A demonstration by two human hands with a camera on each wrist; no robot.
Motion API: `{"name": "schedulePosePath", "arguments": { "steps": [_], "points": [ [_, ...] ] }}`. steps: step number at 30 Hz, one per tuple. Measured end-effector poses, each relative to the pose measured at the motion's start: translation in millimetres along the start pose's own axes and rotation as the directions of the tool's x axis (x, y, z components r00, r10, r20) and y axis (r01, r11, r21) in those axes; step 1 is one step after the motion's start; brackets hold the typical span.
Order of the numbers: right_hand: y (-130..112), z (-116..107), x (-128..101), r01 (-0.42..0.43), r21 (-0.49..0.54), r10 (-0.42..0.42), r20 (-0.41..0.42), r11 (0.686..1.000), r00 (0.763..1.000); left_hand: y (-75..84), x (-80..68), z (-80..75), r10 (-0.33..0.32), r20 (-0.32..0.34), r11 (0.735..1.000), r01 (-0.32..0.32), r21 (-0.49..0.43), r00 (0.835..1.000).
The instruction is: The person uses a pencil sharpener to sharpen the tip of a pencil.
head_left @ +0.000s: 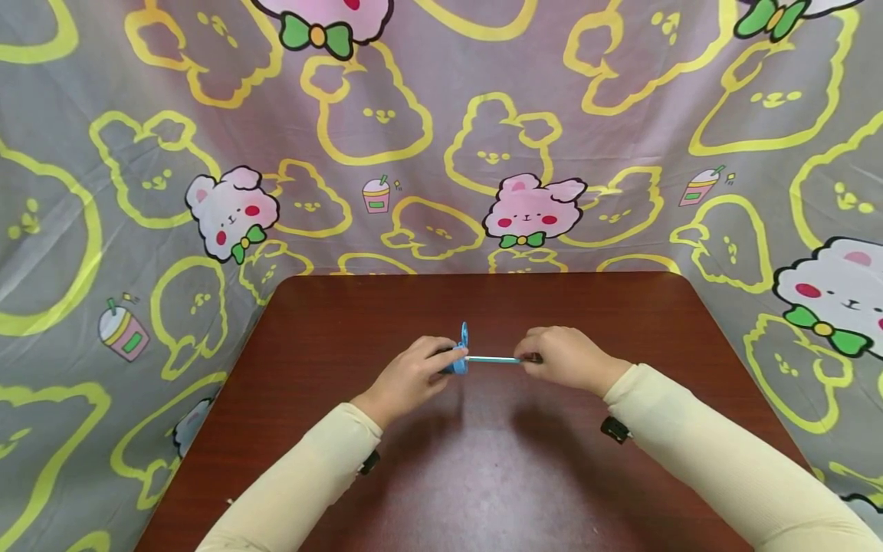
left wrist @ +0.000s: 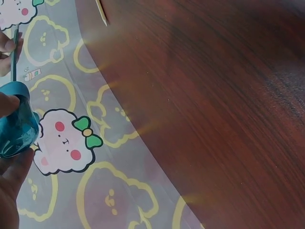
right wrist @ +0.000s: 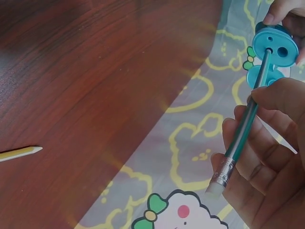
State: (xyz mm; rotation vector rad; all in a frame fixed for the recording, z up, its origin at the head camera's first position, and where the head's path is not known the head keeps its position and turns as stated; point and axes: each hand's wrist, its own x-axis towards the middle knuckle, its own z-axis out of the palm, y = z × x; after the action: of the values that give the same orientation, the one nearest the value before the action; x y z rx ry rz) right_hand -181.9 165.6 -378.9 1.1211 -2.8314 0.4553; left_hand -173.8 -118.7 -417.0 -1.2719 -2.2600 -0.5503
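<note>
My left hand (head_left: 412, 376) grips a blue pencil sharpener (left wrist: 18, 126) with a see-through body. In the right wrist view its top (right wrist: 259, 45) shows holes of different sizes, and a flip lid (right wrist: 257, 76) hangs folded back. From the right, my right hand (head_left: 569, 359) pinches a green and silver pencil (right wrist: 246, 125) between thumb and fingers. One end of this pencil sits in a hole of the sharpener, so its point is hidden. Its white eraser (right wrist: 214, 190) faces away from the sharpener. Both hands are held above the table.
A yellow pencil (right wrist: 19, 153) with a pale pointed tip lies on the dark brown wooden table (head_left: 386, 307). A grey curtain (head_left: 428, 176) printed with cartoon animals hangs behind the table and along both sides.
</note>
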Motion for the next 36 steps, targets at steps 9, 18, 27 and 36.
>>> {"name": "schedulePosePath", "arguments": {
  "steps": [9,18,27,36],
  "points": [
    [-2,4,2,0.011,-0.002,-0.011,0.015,1.000,1.000,0.1,-2.8,3.3,0.049,0.017,0.998,-0.050,0.049,0.999],
    [-3,4,4,0.025,-0.010,-0.024,0.022,1.000,0.999,1.2,-3.3,4.7,0.067,0.014,0.997,-0.067,0.048,0.998],
    [-5,4,5,0.076,-0.044,-0.077,-0.016,0.996,0.997,1.9,-5.0,6.8,0.045,0.011,0.998,-0.045,0.035,0.999],
    [-11,5,8,0.061,-0.051,-0.065,-0.077,0.997,0.995,2.2,-4.1,3.4,0.003,-0.036,1.000,-0.002,0.017,0.999]
  ]
}}
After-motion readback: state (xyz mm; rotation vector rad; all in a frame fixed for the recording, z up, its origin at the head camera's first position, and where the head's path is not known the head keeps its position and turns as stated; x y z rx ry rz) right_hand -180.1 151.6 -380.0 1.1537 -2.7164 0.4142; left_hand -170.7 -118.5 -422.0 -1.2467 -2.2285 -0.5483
